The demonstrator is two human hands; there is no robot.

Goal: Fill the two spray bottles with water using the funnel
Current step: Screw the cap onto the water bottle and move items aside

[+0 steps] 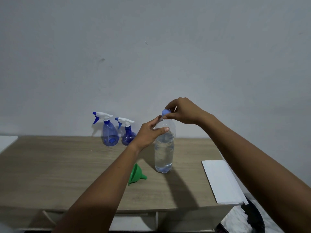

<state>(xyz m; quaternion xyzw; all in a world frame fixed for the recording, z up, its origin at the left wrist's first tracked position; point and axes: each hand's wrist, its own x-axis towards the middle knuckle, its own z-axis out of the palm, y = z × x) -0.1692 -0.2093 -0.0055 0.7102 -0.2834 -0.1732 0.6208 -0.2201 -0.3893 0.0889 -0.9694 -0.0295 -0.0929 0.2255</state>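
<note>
**Water bottle upright between our hands, spray bottles behind it to the left**

Nearest to us, our left arm (101, 190) and right arm (260, 165) reach forward and meet at the water bottle (164, 152). It stands upright on the worktop (50, 165), so its long axis is vertical. Our left hand (148, 134) grips the shoulder of the bottle, with the thumb across the front. Our right hand (183, 111) pinches the blue cap (165, 112) from above with the fingertips. We judge that the step in hand is unscrewing the cap. We cannot tell whether it is already loose.

The bottle holds clear water up to about its shoulder. The green funnel (135, 174) lies on its side just beside the bottle's base, on the left, with its spout toward the bottle. Our left arm partly hides it, and the left hand is the nearer one to it.

The taller spray bottle (109, 132) and the rounder spray bottle (127, 136) stand farther back on the left, close together by the wall (151, 47). Both are upright, look empty, and have their trigger heads on. We think these heads must come off before the funnel can enter a neck. A white sheet (222, 180) lies at the right edge.
</note>
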